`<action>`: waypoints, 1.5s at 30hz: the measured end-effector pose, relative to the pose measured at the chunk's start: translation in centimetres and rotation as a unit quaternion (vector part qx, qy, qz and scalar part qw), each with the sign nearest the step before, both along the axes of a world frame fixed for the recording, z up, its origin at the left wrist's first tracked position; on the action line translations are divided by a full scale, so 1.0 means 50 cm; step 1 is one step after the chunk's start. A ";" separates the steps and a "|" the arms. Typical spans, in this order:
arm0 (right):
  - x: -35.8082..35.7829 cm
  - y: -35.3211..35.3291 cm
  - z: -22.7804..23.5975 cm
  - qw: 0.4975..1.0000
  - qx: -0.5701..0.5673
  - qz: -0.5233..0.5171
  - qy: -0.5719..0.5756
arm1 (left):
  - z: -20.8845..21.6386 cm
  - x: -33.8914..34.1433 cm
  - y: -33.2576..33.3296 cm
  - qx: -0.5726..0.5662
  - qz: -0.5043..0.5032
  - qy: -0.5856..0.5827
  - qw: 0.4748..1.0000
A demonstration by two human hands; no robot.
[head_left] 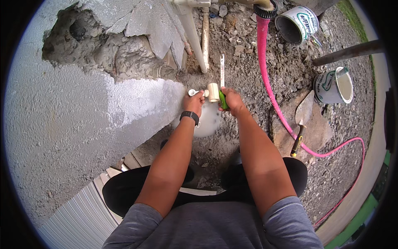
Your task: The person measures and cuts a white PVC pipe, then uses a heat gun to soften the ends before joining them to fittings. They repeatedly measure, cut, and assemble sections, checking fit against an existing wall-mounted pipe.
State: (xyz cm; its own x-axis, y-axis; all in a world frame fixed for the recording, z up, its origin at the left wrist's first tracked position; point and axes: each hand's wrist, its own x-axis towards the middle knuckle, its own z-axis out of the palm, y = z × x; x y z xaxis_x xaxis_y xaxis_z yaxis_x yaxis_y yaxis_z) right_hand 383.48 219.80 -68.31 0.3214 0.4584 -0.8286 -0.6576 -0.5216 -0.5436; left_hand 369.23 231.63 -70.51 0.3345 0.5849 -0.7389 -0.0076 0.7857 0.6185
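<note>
My left hand [195, 103], a dark band on its wrist, is closed around a cream plastic pipe tee [213, 92]. A small white round-ended fitting [192, 92] sticks out on the left side of the same hand; whether it joins the tee is hidden by my fingers. Close by on the right, my right hand [233, 102] grips a green tape measure [223, 101]. Its pale blade [222, 70] extends away from me, just right of the tee. Below both hands lies a puddle of cloudy whitish water [207, 122].
A broken concrete wall [137, 99] rises at left. Cream pipes [206, 37] stand at the far side. A pink hose [265, 66] runs down the right, crossing by a trowel [304, 110]. Two paint cans [325, 89] and a brown pole [348, 54] are farther right on gravel.
</note>
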 end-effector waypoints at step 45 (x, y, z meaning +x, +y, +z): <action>0.122 -0.049 0.087 0.990 0.081 -0.083 0.084 | 0.014 0.053 -0.035 -0.028 -0.204 0.054 0.977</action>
